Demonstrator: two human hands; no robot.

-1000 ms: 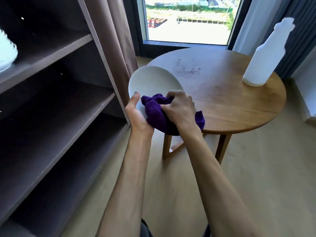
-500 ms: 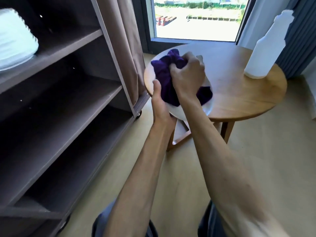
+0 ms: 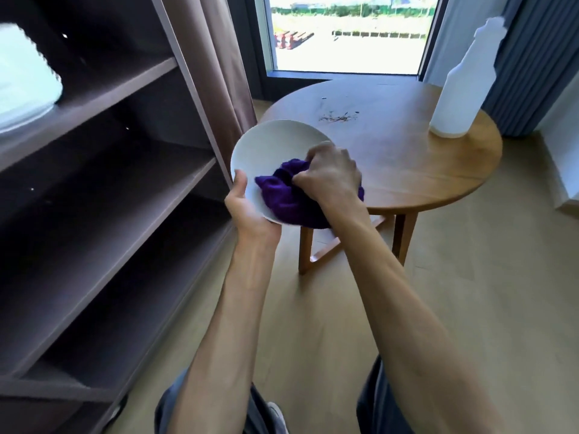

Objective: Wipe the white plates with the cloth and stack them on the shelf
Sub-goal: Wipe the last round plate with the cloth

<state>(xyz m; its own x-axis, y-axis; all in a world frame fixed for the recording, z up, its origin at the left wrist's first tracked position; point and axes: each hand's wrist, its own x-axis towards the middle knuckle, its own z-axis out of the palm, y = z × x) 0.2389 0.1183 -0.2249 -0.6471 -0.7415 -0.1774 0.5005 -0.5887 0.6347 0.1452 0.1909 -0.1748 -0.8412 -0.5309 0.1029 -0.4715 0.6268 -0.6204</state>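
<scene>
I've got the white plate (image 3: 275, 145) gripped at its near rim in my left hand (image 3: 247, 211), tilted, held beside the round desk (image 3: 407, 170). My right hand (image 3: 332, 177) has its fingers bunched round the purple cloth (image 3: 282, 195), pressing it onto the plate.

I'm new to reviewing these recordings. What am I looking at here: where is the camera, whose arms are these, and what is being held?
There is no robot here: a person wears a camera on the head, looking down at both arms. The left hand grips the rim of a white plate. The right hand presses a bunched purple cloth onto it. Behind stands a round wooden table carrying a white bottle. On the left is a dark shelf unit with blurred white plates, probably a stack.
</scene>
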